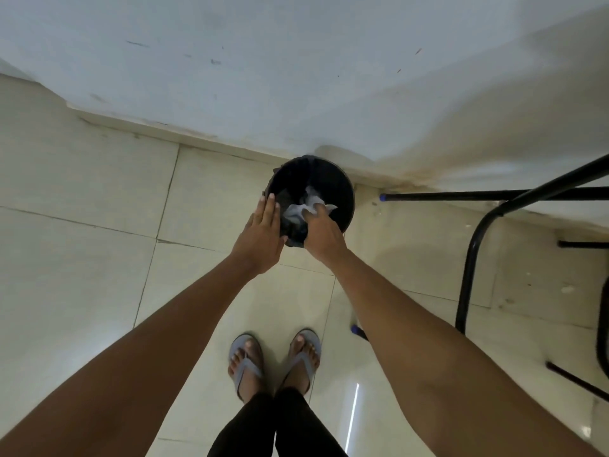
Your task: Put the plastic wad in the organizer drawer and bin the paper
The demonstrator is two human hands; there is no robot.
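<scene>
Both forearms are extended over the floor toward the bin (346, 189). Crumpled paper (304, 206) is pinched in the right hand (324, 237), directly above the bin mouth. An open, empty left hand (262, 235) is held at the near rim.

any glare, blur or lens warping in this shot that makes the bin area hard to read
Head view: wide-angle warping bends the wall base and chair frame; a bright glare streak lies on the tile floor near the feet; the bin interior is dark, so only the pale paper stands out; the right hand gripping it and the left hand look slightly soft.
</scene>
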